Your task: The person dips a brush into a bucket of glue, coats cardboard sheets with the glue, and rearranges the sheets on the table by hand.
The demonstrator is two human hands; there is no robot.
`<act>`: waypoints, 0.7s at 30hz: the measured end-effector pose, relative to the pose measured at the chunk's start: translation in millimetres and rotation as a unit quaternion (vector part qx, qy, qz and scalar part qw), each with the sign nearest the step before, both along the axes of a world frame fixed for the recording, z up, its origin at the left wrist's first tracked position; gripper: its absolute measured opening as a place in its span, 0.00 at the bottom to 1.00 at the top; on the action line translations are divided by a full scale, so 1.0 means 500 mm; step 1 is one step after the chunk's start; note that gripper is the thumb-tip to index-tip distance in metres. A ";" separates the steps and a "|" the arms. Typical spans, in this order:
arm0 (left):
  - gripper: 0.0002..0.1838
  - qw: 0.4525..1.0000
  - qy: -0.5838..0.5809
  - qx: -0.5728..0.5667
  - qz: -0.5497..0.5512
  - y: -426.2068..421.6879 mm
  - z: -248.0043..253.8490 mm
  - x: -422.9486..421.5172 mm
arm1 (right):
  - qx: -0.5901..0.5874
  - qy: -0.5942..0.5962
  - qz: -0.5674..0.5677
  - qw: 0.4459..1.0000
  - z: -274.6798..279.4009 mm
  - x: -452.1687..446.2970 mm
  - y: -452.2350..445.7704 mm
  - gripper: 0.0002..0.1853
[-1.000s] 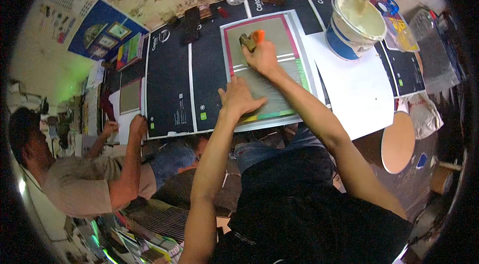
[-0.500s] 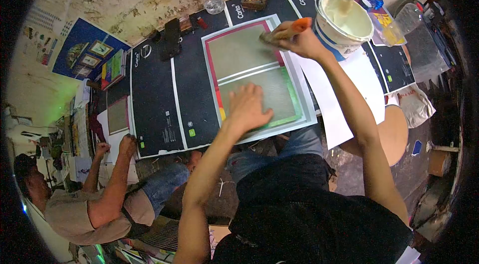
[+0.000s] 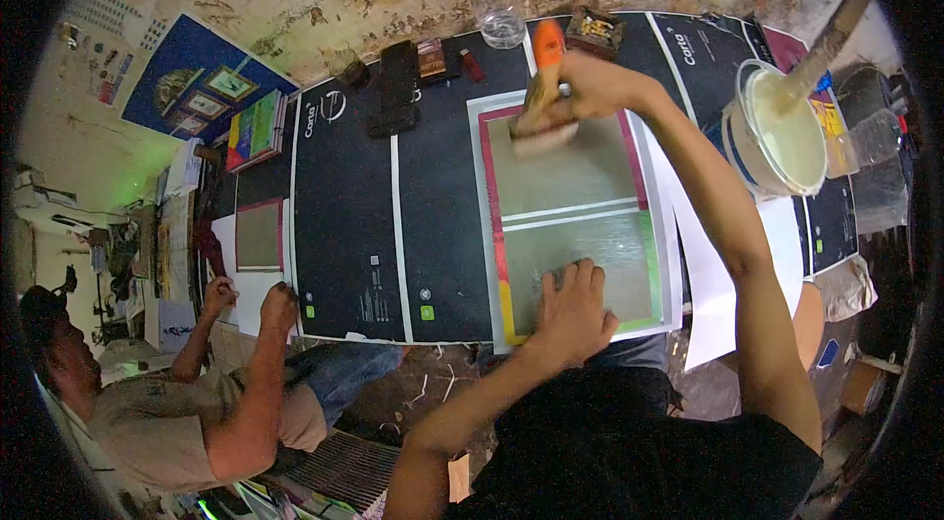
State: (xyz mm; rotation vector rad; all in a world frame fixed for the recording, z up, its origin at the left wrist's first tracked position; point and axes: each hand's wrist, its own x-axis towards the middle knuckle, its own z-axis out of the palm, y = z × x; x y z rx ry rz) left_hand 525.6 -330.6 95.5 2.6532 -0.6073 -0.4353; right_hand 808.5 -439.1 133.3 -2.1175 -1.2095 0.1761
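Observation:
My right hand grips a wide brush with an orange handle end. Its bristles, blurred, are over the upper part of a grey-green panel. That panel has maroon, green and yellow edges, two white lines across it and a pale sheet under it. My left hand rests on the panel's lower part, fingers spread and holding nothing. To the right stands a white bucket of cream-coloured paste, with a stick leaning in it.
A plastic bottle, a dark phone-like object and a small box line the back of the black table. White paper lies at the right. Another person works at the left beside a smaller panel.
My right hand has carried the brush from the panel's right edge back over its upper part. My left hand remains on the lower part. The camera view has shifted.

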 end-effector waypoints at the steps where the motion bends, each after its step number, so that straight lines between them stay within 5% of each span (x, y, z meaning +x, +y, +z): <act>1: 0.31 1.000 0.011 -0.008 -0.002 0.001 0.005 0.004 | -0.051 -0.005 0.005 0.999 -0.006 0.007 0.028 0.15; 3: 0.31 1.000 0.002 -0.025 -0.001 0.003 -0.005 0.003 | -0.096 0.010 0.018 0.995 -0.019 0.038 0.084 0.12; 6: 0.31 0.999 0.042 -0.030 -0.006 0.008 -0.001 0.009 | -0.108 -0.178 -0.116 0.971 -0.018 0.075 0.121 0.13; 7: 0.31 0.999 0.042 -0.034 -0.003 0.011 -0.004 0.010 | -0.012 -0.179 -0.078 0.981 -0.045 0.104 0.122 0.12; 10: 0.32 0.998 0.049 -0.044 0.000 0.013 -0.006 0.010 | 0.013 0.036 0.142 0.989 -0.032 0.084 0.137 0.13; 11: 0.32 0.997 0.057 -0.044 -0.001 0.013 -0.002 0.013 | -0.028 0.012 0.133 0.991 -0.009 0.073 0.146 0.14; 12: 0.33 0.997 0.065 -0.043 -0.003 0.011 0.000 0.016 | -0.102 -0.037 0.052 0.993 -0.025 0.099 0.164 0.14; 14: 0.33 0.998 0.043 -0.052 0.001 0.010 0.001 0.011 | -0.090 -0.321 -0.119 0.935 -0.040 0.117 0.184 0.12; 18: 0.34 0.994 -0.039 -0.091 0.047 0.068 -0.006 0.011 | 0.045 -0.103 -0.067 0.991 0.051 0.041 0.140 0.14; 21: 0.34 0.993 -0.026 -0.013 0.118 0.136 0.025 0.013 | 0.131 -0.142 -0.032 0.981 0.005 -0.039 0.114 0.15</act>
